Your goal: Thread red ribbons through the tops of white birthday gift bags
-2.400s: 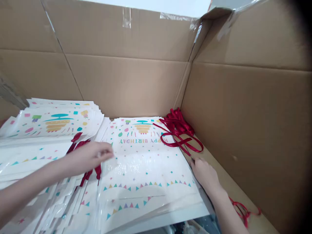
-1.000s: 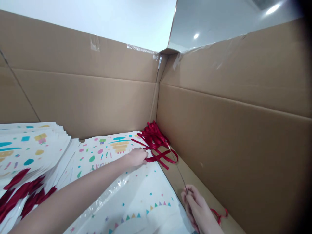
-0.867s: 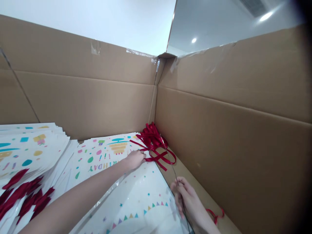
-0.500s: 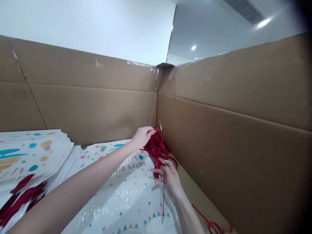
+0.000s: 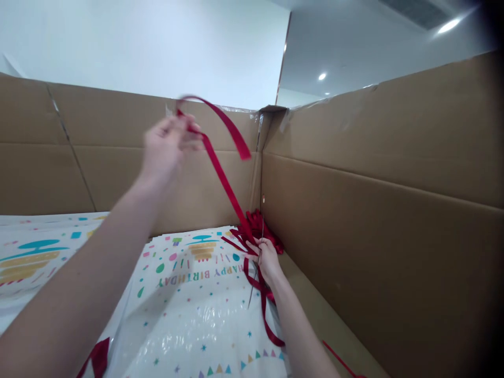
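Observation:
My left hand point(image 5: 167, 144), somewhat blurred, is raised in front of the back cardboard wall and closed on a red ribbon point(image 5: 224, 181). One end of the ribbon loops over and hangs free; the other stretches down to my right hand point(image 5: 268, 260). That hand is closed around a thin dark rod point(image 5: 252, 291) and lies against the red ribbon strands. A heap of red ribbons point(image 5: 271, 239) lies just beyond it in the corner. Beneath are white plastic sheets point(image 5: 205, 320) printed with a cake, stars and "HAPPY BIRTHDAY", probably bags.
Tall cardboard walls point(image 5: 374, 252) meet in a corner behind my right hand. Another stack of printed white sheets point(image 5: 35, 257) lies at left. A dark red ribbon piece point(image 5: 100, 357) shows at the bottom left, and a red cord point(image 5: 338, 357) lies at the lower right.
My left hand has risen up and left from the ribbon heap, drawing out a ribbon. My right hand has shifted slightly farther away, and the rod has tilted.

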Demonstrator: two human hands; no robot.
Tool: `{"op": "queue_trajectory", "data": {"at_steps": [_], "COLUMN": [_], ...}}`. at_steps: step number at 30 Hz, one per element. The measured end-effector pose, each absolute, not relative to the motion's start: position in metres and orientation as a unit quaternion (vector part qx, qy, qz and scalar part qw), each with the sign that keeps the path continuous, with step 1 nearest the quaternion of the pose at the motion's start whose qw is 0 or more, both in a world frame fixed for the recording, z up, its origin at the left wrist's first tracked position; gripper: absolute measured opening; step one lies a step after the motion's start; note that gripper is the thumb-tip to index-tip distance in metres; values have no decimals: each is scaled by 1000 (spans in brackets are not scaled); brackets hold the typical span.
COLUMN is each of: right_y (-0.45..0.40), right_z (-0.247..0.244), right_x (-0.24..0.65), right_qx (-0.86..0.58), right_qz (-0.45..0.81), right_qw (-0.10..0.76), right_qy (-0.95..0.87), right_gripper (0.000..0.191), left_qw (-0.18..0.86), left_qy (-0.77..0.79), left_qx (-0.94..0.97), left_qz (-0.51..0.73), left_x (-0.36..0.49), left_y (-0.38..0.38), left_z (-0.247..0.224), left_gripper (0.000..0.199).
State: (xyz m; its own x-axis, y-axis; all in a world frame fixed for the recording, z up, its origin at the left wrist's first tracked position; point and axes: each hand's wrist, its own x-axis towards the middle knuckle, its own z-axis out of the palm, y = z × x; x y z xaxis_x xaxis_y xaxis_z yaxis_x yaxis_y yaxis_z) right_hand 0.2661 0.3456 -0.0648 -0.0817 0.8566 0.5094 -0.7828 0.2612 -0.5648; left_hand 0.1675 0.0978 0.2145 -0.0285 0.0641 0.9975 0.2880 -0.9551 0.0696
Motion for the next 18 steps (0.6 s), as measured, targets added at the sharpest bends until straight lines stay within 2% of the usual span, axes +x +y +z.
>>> {"op": "queue_trajectory", "data": {"at_steps": [2,5,8,11,14,18], "right_y": [349,354,347,315,265,214], "right_z": [-63,-58,-43,-19,4,19], "right_x": [265,267,271,273,270,256], "right_qx": [-63,-113,-143,-104,-13,-2], "right_qz": [606,584,520,468,499,535], "right_qw": [663,663,687,686,640,568], "right_qy": [-436,-454,-488,-547,-584,-626], "right_gripper": [21,20,23,25,21,23], "left_qw": [156,254,264,228,89,-32], "left_qy": [-69,-99,-160,-247,-350,-405], "left_qx": [-628,-563,-568,-575,-630,-655], "left_qz": [-759,-780,-763,-746,-687,-637], "left_x": [141,105,86,80,78,71], "left_y": [65,34,34,58,89,117], "left_z": [222,211,176,131,88,50], "left_gripper": [12,18,17,14,26,27]}}
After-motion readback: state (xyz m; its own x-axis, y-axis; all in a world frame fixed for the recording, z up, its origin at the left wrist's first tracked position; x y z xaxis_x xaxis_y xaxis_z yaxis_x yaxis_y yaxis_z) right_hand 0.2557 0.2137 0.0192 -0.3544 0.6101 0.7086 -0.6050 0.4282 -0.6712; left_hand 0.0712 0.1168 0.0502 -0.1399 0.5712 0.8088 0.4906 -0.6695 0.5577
